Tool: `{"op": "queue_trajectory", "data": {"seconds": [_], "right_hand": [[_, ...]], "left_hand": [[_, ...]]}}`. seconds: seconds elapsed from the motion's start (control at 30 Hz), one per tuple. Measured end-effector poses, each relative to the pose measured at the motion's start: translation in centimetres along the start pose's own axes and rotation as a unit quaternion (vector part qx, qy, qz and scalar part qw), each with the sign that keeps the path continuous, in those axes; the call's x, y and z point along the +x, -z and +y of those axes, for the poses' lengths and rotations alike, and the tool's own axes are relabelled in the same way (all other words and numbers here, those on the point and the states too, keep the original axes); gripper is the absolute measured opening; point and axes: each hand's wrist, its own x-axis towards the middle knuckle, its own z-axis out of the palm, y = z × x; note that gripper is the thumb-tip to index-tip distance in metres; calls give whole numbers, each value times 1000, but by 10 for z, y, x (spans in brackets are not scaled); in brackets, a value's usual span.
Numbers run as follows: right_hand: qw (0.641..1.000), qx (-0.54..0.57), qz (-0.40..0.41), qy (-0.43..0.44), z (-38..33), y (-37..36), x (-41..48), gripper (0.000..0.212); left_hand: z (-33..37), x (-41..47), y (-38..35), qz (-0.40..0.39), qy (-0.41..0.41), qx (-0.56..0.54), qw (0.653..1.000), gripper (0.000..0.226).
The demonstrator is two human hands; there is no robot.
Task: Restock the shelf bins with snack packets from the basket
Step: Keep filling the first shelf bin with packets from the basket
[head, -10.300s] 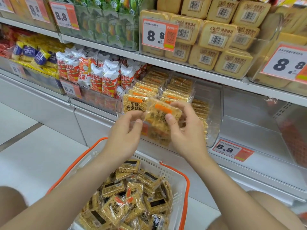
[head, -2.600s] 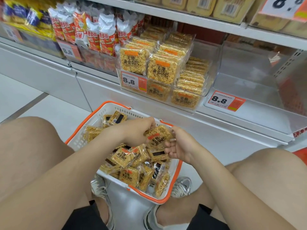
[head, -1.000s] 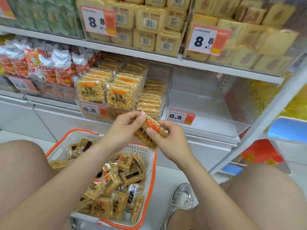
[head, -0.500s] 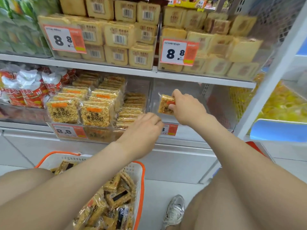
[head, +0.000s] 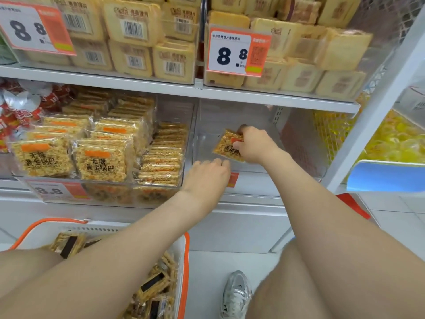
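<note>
Right grip (head: 253, 146) pinches one snack packet (head: 226, 146), tilted, inside the clear bin (head: 202, 139). Left grip (head: 207, 178) lies at the bin's front wall; whether it holds cannot be told.

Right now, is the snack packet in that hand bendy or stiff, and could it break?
Probably stiff: the snack packet looks flat though the right hand pinches only one edge. Likely light. Its grainy slab looks crumbly, so drops may crack it.
</note>
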Motion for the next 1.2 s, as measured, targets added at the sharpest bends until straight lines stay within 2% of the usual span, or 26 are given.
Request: {"op": "queue_trajectory", "data": {"seconds": [0.2, 0.47, 0.73, 0.83, 0.9, 0.97, 1.0, 1.1, 1.2], "right_hand": [[999, -16, 34, 22, 3, 8, -8, 30], [996, -21, -71, 48, 6, 16, -34, 35], [995, -42, -79, 51, -10, 3, -23, 33], [995, -45, -75, 46, -19, -9, -10, 32], [995, -51, -73, 44, -27, -16, -2, 32], [995, -61, -70, 43, -33, -23, 9, 29], [994, -68, -69, 40, -37, -26, 14, 29], [995, -83, -56, 20, -45, -33, 31, 32], [997, -59, -30, -27, -50, -35, 46, 37]], "left_hand": [[-2, -1, 16, 40, -6, -55, 998, 53], [8, -41, 20, 9, -24, -59, 998, 60], [11, -52, 23, -11, -30, -16, 999, 56], [0, -52, 23, 4, -49, 41, 998, 37], [-12, -53, 20, 84, -56, 52, 994, 12], [-24, -52, 14, 107, -16, 57, 992, 42], [-30, -52, 13, 116, 6, 44, 992, 48], [-45, -47, 9, 145, 47, 39, 988, 32], [-55, -42, -1, 93, 82, -13, 992, 42]]}}
